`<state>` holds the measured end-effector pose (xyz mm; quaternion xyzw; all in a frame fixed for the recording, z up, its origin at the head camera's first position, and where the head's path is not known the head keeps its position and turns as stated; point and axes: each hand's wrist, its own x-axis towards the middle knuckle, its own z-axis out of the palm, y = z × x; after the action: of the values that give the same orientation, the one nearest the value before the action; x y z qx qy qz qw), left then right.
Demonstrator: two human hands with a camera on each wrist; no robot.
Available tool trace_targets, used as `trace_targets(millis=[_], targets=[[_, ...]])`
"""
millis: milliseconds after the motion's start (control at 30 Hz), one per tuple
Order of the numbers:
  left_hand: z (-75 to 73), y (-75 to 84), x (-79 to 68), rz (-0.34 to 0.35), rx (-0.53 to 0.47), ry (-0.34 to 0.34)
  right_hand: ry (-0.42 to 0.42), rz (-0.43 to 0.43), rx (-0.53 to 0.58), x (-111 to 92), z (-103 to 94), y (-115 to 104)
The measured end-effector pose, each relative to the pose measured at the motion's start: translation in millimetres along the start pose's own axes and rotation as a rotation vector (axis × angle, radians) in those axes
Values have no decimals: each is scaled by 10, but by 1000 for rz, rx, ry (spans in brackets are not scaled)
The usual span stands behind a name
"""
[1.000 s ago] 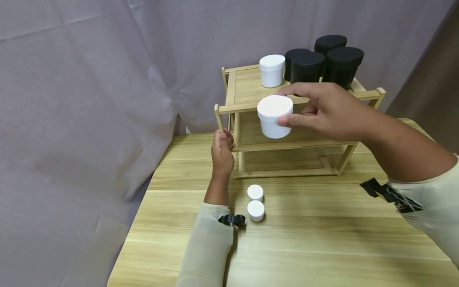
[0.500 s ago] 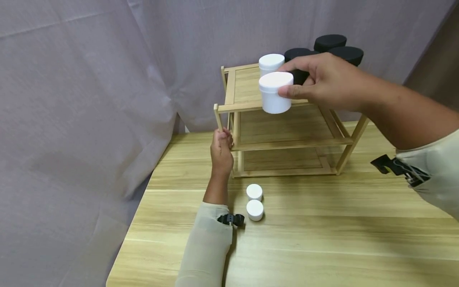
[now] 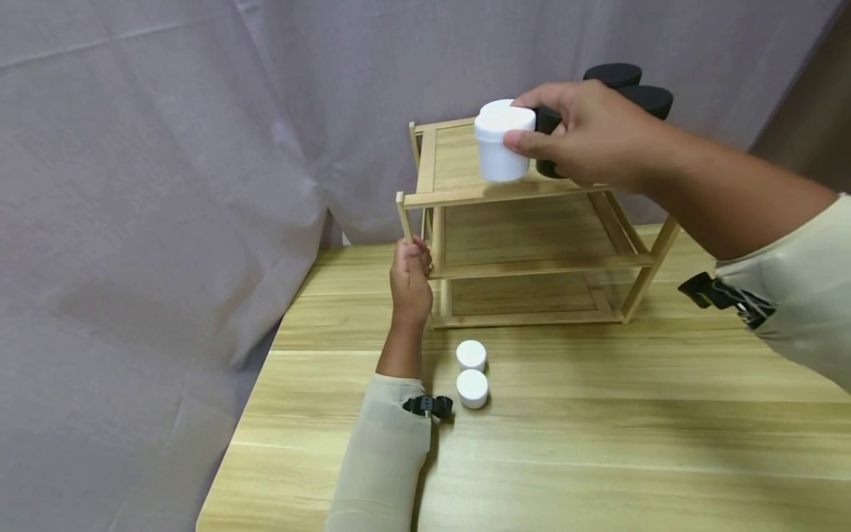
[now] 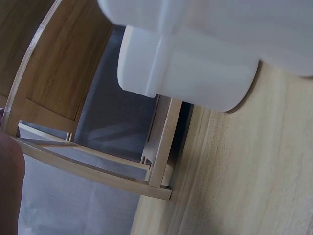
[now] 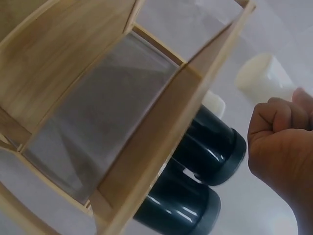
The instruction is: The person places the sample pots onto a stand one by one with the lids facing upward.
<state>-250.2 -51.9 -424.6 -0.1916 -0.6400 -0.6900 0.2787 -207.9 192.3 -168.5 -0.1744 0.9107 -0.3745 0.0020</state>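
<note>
My right hand pinches a white lidded jar between thumb and fingers, upright over the front rail of the wooden rack's top shelf. In the right wrist view the same jar shows tilted beyond the curled fingers. Behind it a second white jar stands on the shelf, mostly hidden. Black lidded jars stand to the right, partly covered by the hand. My left hand grips the rack's front left post. Two small white jars stand on the table by the left forearm.
The three-tier rack stands on a wooden table, its lower shelves below the held jar. A grey curtain hangs behind and at the left. In the left wrist view, white jars loom close to the camera.
My right hand has lifted the white jar from in front of the rack to above its top shelf, then shifted slightly left and back. The left hand keeps its grip on the post.
</note>
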Motion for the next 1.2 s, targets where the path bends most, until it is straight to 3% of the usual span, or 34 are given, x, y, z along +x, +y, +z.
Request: trace_targets(millis=[200,333,533,933,1200], targets=[[-33,1,1,-15,-1,7,103,69,2,97,121,-30],[-29,-14,16,-6,-13,6,157,69,-9,134,180,-14],[-26,-38,16,-10,1,12,174,72,-91,146,258,21],[-2,2,0,-41,17,24,189,38,-111,122,352,109],[-8,0,-7,-43,37,19,185,78,-149,139,392,100]])
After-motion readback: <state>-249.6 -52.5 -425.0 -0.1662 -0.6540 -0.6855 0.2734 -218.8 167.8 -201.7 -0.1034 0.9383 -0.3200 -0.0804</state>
